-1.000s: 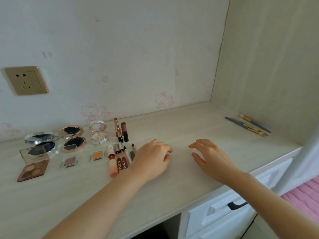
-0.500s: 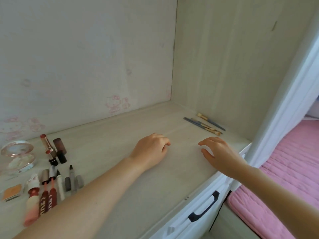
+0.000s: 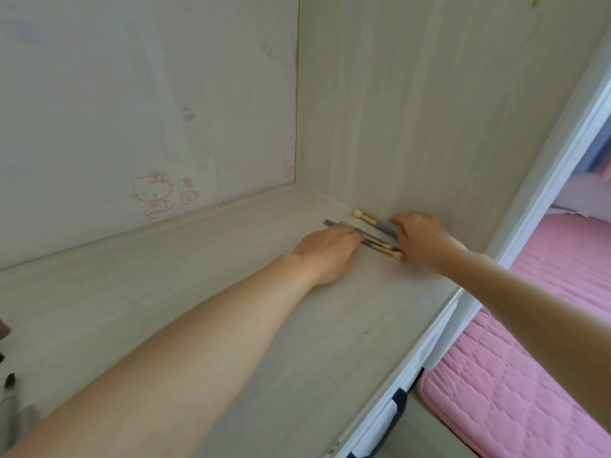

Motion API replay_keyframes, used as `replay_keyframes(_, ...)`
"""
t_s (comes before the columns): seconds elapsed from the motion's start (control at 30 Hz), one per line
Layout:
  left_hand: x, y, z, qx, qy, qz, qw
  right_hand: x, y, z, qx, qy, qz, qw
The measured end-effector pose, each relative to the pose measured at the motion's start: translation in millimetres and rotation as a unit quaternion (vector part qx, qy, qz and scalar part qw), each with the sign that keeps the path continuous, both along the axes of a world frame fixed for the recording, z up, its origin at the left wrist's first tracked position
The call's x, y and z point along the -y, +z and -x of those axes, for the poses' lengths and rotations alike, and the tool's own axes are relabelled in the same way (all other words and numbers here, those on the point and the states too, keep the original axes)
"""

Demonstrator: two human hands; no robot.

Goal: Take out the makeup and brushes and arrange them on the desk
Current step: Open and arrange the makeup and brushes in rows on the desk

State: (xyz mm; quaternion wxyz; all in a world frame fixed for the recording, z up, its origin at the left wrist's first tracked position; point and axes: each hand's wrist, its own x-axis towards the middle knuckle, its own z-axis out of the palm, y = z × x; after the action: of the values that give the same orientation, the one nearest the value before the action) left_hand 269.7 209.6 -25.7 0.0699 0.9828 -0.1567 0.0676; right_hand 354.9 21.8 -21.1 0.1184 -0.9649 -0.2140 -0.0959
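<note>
Head view: pale wood-grain laminate desk (image 3: 231,325), matte, flat, running into a corner formed by a pale back wall (image 3: 148,94) and a side panel (image 3: 429,94) of the same washed wood grain. Faint pink cartoon cat print (image 3: 153,195) on the back wall, low, near the desk edge. Makeup brushes (image 3: 380,247) lie at the far right of the desk, right against the side panel: thin straight sticks, blue-grey handles, gold-tan ferrules, cream bristle tips, bunched roughly parallel and slanting; one more brush (image 3: 367,219) with a short stubby cream head lies just behind, closest to the panel. Left hand (image 3: 325,247) palm-down, fingers stretched out fairly flat, fingertips on the near bundle's handles. Right hand (image 3: 420,239) over the bristle end, fingers curled down at the brushes; whether it really pinches one I cannot tell, blurred. Both forearms bare. White glossy desk front with a dark drawer handle (image 3: 398,404) at lower right. Pink quilted bedding (image 3: 529,375), diamond stitch, soft, right of the desk. A dark-tipped pencil-like item (image 3: 10,381) cut off at the left edge, blurry.
</note>
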Motion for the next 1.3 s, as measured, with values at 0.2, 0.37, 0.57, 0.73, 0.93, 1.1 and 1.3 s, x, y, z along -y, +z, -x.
replay_keyframes(0.2, 1, -1, -19, -0.018, -0.025, -0.011, 0.999, -18, -2, -16, 0.003, 0.009, 0.012, 1.000)
replay_keyframes(0.37, 0, -1, -20, -0.001, -0.033, 0.006, 0.999, -19, -3, -17, 0.008, 0.014, 0.067, 0.998)
replay_keyframes(0.57, -9, 2, -17, 0.023, -0.043, -0.033, 0.998, -17, -1, -21, -0.005, 0.011, 0.043, 0.999)
replay_keyframes(0.73, -16, 1, -16, 0.056, -0.060, -0.041, 0.996, -9, -2, -16, -0.043, 0.005, -0.045, 0.998)
replay_keyframes(0.93, -22, 2, -17, 0.078, -0.072, -0.082, 0.991, -6, 4, -9, -0.068, 0.000, -0.076, 0.995)
replay_keyframes(1.1, -20, 5, -15, 0.111, -0.082, -0.059, 0.989, -12, 7, -11, -0.093, -0.017, -0.114, 0.989)
replay_keyframes(1.3, -12, 4, -22, 0.097, -0.056, -0.017, 0.994, -21, 8, -15, -0.160, -0.034, -0.205, 0.965)
